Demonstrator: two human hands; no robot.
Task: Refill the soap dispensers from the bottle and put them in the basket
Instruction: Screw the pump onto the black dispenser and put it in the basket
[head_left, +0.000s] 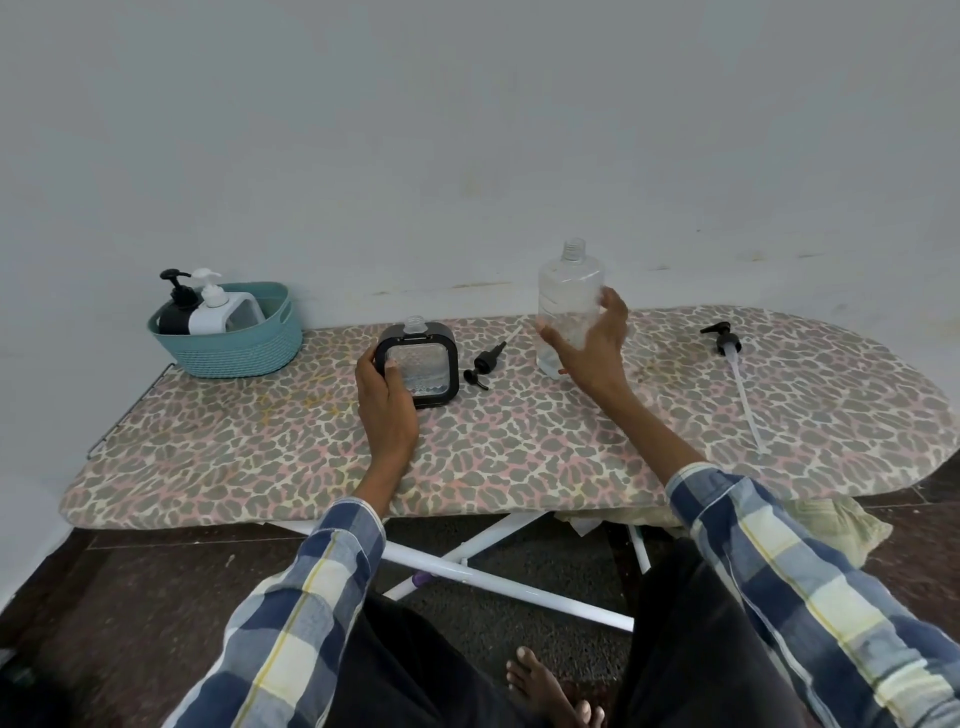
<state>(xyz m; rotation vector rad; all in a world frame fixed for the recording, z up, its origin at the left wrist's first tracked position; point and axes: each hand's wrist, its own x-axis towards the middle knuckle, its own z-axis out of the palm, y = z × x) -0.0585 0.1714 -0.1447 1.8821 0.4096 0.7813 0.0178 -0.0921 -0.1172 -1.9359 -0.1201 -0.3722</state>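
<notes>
Between the right hand (592, 343) fingers, loosely curled w/ the clear bottle (569, 306) upright on the ironing board, tighten first, then tip slowly over the open-necked black dispenser (421, 364) that left hand (384, 395) fingers clamp.

Work surface: ironing board (519, 457) with a leopard-print cover, set close to the wall.
Support: white crossed legs (498, 569) beneath the board.
Background: plain pale wall (467, 130).
Ground: dark speckled floor (130, 587).
</notes>
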